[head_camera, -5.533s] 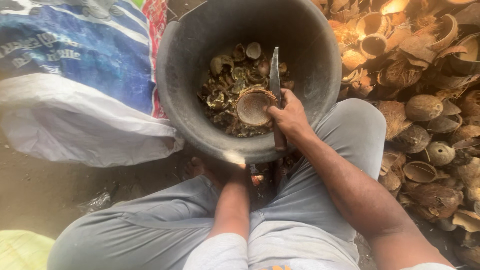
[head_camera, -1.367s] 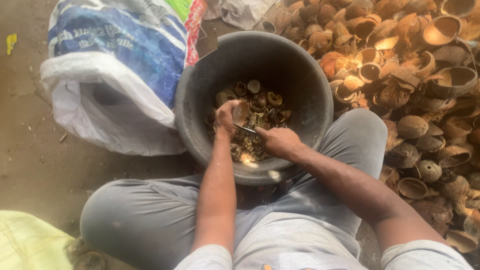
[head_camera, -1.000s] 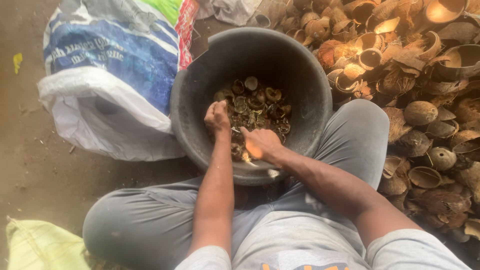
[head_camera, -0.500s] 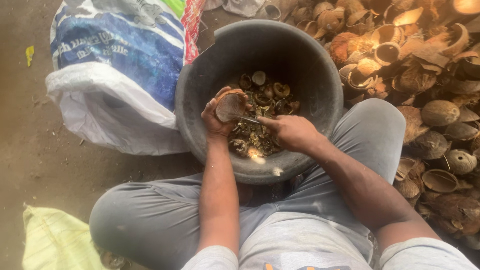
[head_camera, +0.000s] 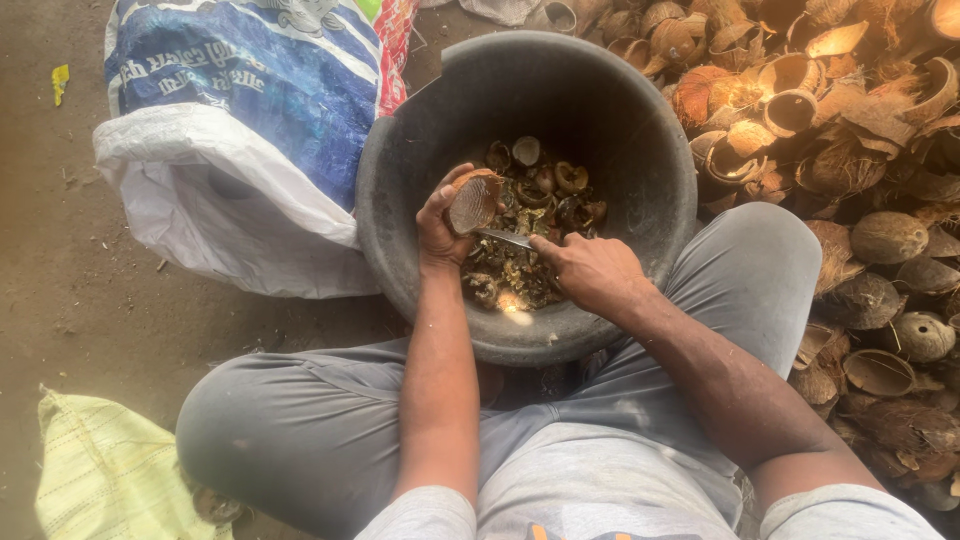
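Coconut shell half: gripped in left hand, over the black tub. Knife: clenched in right hand, tip at shell. Shell scraps beneath. Shell heap right; printed sack left; dirt floor.

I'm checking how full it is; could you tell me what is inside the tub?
The tub holds a shallow heap of shell pieces. The left hand, shell and right hand cover part of it.

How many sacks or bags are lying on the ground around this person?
2. A big blue and white sack lies left of the black tub. A pale yellow-green sack lies at the bottom left, by the knee. Others may be out of frame.
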